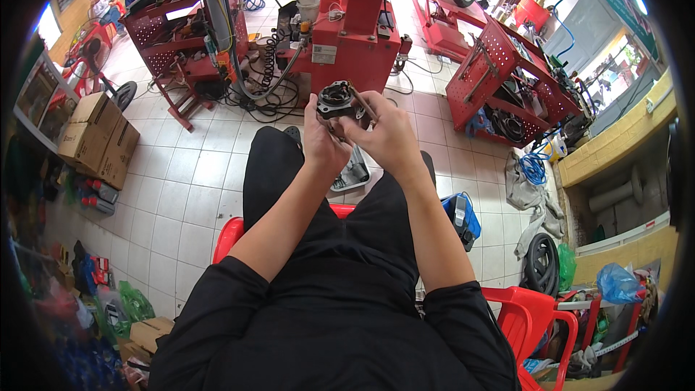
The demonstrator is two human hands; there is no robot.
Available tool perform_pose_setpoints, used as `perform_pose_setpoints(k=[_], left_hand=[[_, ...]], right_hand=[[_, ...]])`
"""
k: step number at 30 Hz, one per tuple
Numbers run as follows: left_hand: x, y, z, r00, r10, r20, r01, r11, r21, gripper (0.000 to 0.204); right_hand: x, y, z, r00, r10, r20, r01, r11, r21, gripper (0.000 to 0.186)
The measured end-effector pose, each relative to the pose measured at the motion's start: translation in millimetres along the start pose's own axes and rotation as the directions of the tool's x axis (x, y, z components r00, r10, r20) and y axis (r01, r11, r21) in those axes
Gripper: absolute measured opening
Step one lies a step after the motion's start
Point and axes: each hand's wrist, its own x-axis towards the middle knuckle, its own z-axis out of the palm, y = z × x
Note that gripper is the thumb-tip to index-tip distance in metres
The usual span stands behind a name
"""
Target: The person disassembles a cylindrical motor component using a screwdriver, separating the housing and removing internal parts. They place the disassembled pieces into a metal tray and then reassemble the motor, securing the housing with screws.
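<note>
Above my lap, my left hand (324,143) is wrapped round a dark grey metal engine part (334,110) with a round opening and a flat flange on top. My right hand (385,130) is closed at the part's right side. From its fingers a slim brownish rod (361,99) slants up to the part's upper edge; its kind I cannot make out. The right thumb lies close against the part's lower side. Below the hands, between my knees, a pale tray (352,179) with greyish metal pieces sits on the floor, partly hidden by my wrists.
Ahead stands a red machine base (351,51) with hoses and cables. Red perforated tool carts stand at left (156,25) and right (481,72). Cardboard boxes (98,141) are at far left. A blue container (461,219) lies by my right leg, near a red chair (525,318).
</note>
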Motion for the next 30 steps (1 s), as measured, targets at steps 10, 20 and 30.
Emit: perform_pose_setpoints(k=[10, 20, 30], left_hand=[[-15.4, 2.2, 0.8, 0.995, -0.091, 0.048, 0.088, 0.995, 0.047, 0.048], [-59.0, 6.7, 38.0, 0.987, -0.118, 0.112, 0.110, 0.991, 0.074, 0.042], [-67.6, 3.3, 43.6, 0.991, -0.131, -0.040, 0.136, 0.971, 0.199, 0.041]], right_hand=[[-8.2, -10.7, -9.8, 0.999, -0.027, -0.027, 0.026, 1.000, -0.017, 0.033], [-34.2, -32.1, -17.9, 0.988, -0.080, -0.136, 0.074, 0.996, -0.051, 0.024], [-47.1, -30.8, -23.9, 0.994, -0.068, -0.086, 0.065, 0.997, -0.033, 0.021]])
